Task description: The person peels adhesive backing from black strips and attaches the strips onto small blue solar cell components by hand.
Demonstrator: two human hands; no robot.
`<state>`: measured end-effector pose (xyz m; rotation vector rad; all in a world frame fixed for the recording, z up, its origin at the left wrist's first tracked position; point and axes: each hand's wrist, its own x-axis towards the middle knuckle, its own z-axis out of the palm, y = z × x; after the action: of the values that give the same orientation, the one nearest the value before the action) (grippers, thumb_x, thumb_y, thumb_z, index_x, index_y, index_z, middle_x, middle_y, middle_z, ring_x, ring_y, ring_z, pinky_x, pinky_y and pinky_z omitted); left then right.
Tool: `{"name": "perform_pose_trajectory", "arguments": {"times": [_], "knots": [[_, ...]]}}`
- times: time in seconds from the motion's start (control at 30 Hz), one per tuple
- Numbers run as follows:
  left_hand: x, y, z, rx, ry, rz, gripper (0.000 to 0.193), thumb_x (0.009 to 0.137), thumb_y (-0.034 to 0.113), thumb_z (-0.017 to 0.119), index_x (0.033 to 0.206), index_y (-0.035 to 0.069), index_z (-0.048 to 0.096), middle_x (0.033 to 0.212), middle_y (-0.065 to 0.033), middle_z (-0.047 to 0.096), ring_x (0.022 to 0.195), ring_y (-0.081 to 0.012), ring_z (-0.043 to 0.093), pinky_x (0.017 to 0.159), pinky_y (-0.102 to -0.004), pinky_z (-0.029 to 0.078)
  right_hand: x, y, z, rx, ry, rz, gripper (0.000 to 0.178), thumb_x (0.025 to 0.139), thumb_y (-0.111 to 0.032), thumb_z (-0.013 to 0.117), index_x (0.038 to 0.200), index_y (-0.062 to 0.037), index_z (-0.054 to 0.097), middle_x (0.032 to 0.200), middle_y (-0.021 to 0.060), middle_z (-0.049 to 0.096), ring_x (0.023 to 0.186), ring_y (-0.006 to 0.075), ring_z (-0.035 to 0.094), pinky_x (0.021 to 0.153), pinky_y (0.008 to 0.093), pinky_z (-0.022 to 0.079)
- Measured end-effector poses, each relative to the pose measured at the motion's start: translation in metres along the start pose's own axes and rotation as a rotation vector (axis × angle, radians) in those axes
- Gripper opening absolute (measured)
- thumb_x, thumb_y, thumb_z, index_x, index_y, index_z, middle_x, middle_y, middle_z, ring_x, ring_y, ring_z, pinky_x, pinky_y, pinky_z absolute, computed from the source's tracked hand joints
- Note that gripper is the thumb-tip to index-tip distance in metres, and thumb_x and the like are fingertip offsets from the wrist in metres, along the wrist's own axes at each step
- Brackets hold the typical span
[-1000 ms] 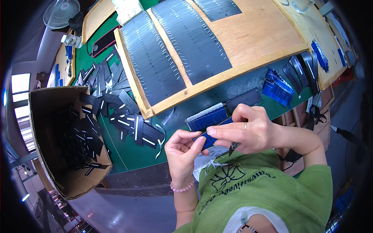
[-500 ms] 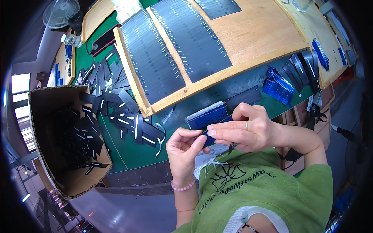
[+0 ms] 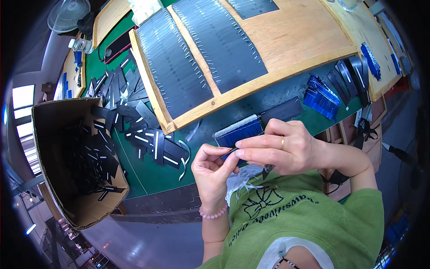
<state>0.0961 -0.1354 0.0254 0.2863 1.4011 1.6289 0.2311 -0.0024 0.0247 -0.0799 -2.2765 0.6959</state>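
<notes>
My left hand (image 3: 210, 166) is closed, its thumb and forefinger pinching a small dark blue strip (image 3: 227, 155). The fingertips of my right hand (image 3: 286, 150) close on the same strip from the other side, and hide most of it. A small dark pointed thing (image 3: 267, 170) shows under my right hand; I cannot make out what it is. Just beyond the fingers lies a row of blue strips (image 3: 239, 133) with a white fuzzy edge. Beside that row is a flat black strip (image 3: 282, 110).
A wooden tray (image 3: 264, 84) ahead holds rows of black strips (image 3: 174, 67). Loose black strips (image 3: 163, 150) with white bars lie to the left, beside a cardboard box (image 3: 114, 197) of similar pieces. Another blue bundle (image 3: 321, 101) sits at right. A phone (image 3: 117, 47) lies far left.
Both hands stay together in front of me. My right fingertips have shifted slightly left, against the left thumb, and less of the blue strip shows between them.
</notes>
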Motion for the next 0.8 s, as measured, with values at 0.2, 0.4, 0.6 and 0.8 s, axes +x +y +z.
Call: {"name": "perform_pose_trajectory", "arguments": {"times": [0.2, 0.4, 0.6, 0.8], "knots": [[0.001, 0.000, 0.000, -0.006, 0.039, 0.051, 0.020, 0.073, -0.008, 0.071, 0.082, 0.002, 0.055, 0.080, -0.0083, 0.062, 0.056, -0.0086, 0.059, 0.048, -0.0183, 0.049, -0.008, -0.006, -0.008, -0.130, -0.017, -0.108, 0.032, 0.065, -0.013, 0.063, 0.097, -0.0131, 0.066, 0.104, 0.0011, 0.068, 0.056, 0.0099, 0.038, 0.042, 0.0177, 0.034], [0.001, -0.005, -0.004, -0.232, -0.055, 0.031, 0.018, 0.077, -0.005, 0.068, 0.091, -0.001, 0.056, 0.085, -0.0086, 0.063, 0.071, -0.0124, 0.062, 0.056, -0.0259, 0.055, -0.013, -0.008, -0.001, -0.267, 0.016, -0.076, 0.023, 0.071, -0.015, 0.068, 0.095, -0.0146, 0.065, 0.113, -0.0009, 0.065, 0.059, 0.0103, 0.039, 0.045, 0.0175, 0.036], [-0.003, -0.002, -0.003, -0.216, -0.042, 0.069, 0.018, 0.081, -0.006, 0.063, 0.097, -0.004, 0.056, 0.086, -0.0121, 0.063, 0.071, -0.0163, 0.063, 0.061, -0.0282, 0.056, -0.016, -0.005, -0.004, -0.184, 0.048, 0.089, 0.040, 0.062, -0.010, 0.070, 0.101, -0.0067, 0.063, 0.117, 0.0062, 0.062, 0.057, 0.0123, 0.043, 0.050, 0.0219, 0.042], [-0.003, -0.002, -0.004, -0.128, -0.057, 0.114, 0.016, 0.079, -0.010, 0.063, 0.093, -0.003, 0.057, 0.086, -0.0124, 0.063, 0.066, -0.0162, 0.063, 0.060, -0.0276, 0.055, -0.007, -0.003, -0.016, 0.156, 0.184, 0.584, 0.048, 0.063, -0.013, 0.082, 0.104, -0.0051, 0.058, 0.091, 0.0045, 0.066, 0.068, 0.0132, 0.052, 0.055, 0.0248, 0.039]]}}
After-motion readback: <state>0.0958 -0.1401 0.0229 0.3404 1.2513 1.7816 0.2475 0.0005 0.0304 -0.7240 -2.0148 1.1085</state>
